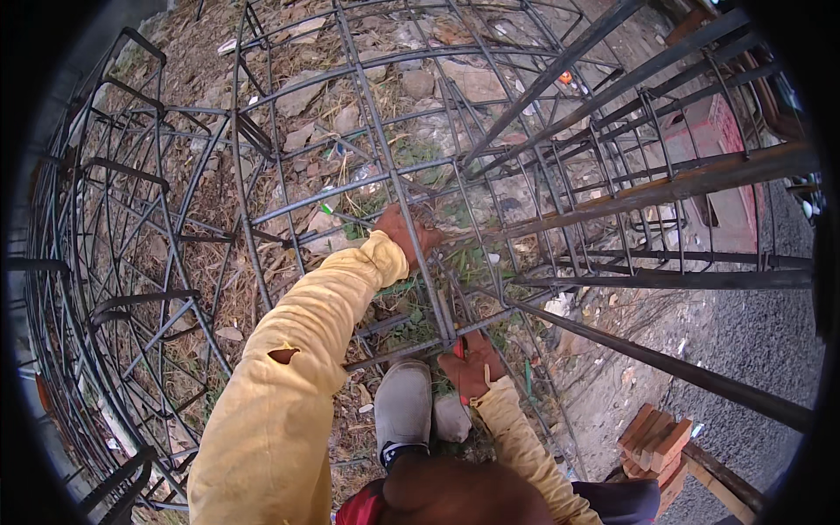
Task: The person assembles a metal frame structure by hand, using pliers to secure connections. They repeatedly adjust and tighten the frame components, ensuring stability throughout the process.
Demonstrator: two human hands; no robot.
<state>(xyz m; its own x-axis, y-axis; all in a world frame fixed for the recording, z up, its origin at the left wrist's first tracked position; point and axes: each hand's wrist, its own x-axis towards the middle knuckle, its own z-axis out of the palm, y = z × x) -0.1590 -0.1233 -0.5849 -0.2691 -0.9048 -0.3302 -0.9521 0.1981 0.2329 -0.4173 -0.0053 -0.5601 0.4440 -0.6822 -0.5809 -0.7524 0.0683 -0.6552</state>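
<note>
A cage of steel rebar [319,194], long bars crossed by square stirrups, spans the ground in front of me. My left hand [408,231] reaches down into it, its fingers closed beside a long bar that partly covers them; what they hold is hidden. Nearer my feet, my right hand [477,366] is closed around a red-handled tool [458,349], of which only a bit of the handle shows. That hand is right by the corner where a long bar meets a crossbar. Both arms wear yellowish sleeves, the left one torn.
More bent rebar frames [131,219] stack up on the left. Thick dark bars [665,354] run out to the right. Red bricks [654,442] lie at lower right, by dark gravel [761,324]. A reddish crate [713,175] stands behind bars. My grey shoe [403,401] is beside the cage.
</note>
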